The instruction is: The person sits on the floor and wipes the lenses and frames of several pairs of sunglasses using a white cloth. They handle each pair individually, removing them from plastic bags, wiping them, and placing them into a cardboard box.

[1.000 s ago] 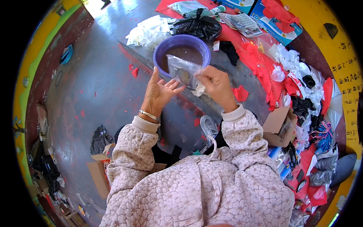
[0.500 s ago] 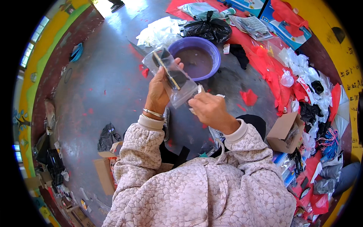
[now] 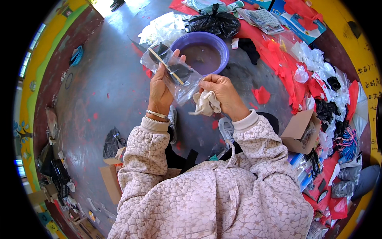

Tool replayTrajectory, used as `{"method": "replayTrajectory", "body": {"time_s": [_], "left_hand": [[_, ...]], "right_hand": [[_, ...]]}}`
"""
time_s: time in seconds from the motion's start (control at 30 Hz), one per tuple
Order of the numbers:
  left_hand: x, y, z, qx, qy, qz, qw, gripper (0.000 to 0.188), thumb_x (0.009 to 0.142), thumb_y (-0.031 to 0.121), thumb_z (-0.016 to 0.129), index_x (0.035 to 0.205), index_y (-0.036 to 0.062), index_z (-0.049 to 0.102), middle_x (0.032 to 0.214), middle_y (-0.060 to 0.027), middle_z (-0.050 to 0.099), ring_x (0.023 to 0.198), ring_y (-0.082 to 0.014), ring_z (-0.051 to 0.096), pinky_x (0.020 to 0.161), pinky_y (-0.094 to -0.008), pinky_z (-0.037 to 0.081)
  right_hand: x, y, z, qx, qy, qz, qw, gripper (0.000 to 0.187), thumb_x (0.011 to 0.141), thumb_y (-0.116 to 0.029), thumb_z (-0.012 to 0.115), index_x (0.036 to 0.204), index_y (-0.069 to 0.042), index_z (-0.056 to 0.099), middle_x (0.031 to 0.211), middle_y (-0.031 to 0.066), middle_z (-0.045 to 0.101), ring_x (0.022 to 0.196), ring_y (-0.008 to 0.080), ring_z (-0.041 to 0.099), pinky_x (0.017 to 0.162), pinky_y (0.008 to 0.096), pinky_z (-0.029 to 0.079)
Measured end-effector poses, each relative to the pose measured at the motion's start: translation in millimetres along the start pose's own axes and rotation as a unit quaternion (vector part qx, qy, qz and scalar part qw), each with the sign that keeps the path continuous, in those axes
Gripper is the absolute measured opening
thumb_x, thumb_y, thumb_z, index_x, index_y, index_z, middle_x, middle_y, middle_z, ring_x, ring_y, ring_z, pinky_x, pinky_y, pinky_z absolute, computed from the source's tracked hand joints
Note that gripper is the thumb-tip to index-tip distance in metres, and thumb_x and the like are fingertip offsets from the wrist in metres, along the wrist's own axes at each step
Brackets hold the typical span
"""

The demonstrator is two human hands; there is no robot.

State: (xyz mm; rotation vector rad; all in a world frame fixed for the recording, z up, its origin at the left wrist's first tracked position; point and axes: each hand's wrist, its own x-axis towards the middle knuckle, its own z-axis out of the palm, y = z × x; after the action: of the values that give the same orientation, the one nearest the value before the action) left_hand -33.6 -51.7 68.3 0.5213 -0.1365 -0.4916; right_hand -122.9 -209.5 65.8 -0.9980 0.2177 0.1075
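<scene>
My left hand [image 3: 160, 92], with a bangle at the wrist, grips a clear plastic bag [image 3: 184, 92] between thumb and fingers. Inside it lie dark, lens-like pieces [image 3: 180, 72] and a thin gold-coloured stick [image 3: 166, 67]; I cannot tell exactly what they are. At the bag's near right corner, my right hand [image 3: 223, 94] pinches the plastic edge. A crumpled off-white cloth [image 3: 207, 104] hangs beneath that hand, held in its curled fingers. Just beyond the bag stands a purple basin [image 3: 225, 59] of murky water.
Behind the basin sit a tied black bag [image 3: 215, 24] and white plastic bags [image 3: 162, 30]. Red sheeting [image 3: 292, 89] with scattered plastic runs along the right. An open cardboard box [image 3: 296, 133] stands near my right elbow, another box [image 3: 110, 181] by my left.
The right hand has turned and now pinches the bag's corner, with the cloth dangling into fuller view. Both hands and the bag have shifted slightly left in the picture.
</scene>
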Motion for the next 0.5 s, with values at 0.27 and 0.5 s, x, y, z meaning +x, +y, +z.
{"method": "replayTrajectory", "body": {"time_s": [0.27,0.5], "left_hand": [[0,-3,-2,-0.032,-0.039,-0.019,0.999,0.044,0.096,0.030,0.042,0.132,0.0071,0.036,0.137,-0.0136,0.040,0.125,-0.0298,0.039,0.100,-0.0459,0.038],[-9,-2,2,0.023,-0.045,-0.022,0.998,0.044,0.091,0.022,0.054,0.130,0.0082,0.039,0.135,-0.0139,0.042,0.121,-0.0288,0.044,0.094,-0.0464,0.045]], "right_hand": [[6,8,-12,-0.117,0.059,-0.070,0.989,0.009,0.078,-0.005,0.058,0.072,0.001,0.059,0.066,0.0061,0.059,0.056,0.0108,0.056,0.053,0.0241,0.045],[0,6,-15,-0.112,0.021,-0.047,0.992,0.012,0.078,-0.008,0.059,0.068,-0.001,0.059,0.064,0.0045,0.059,0.055,0.0097,0.055,0.053,0.0239,0.043]]}}
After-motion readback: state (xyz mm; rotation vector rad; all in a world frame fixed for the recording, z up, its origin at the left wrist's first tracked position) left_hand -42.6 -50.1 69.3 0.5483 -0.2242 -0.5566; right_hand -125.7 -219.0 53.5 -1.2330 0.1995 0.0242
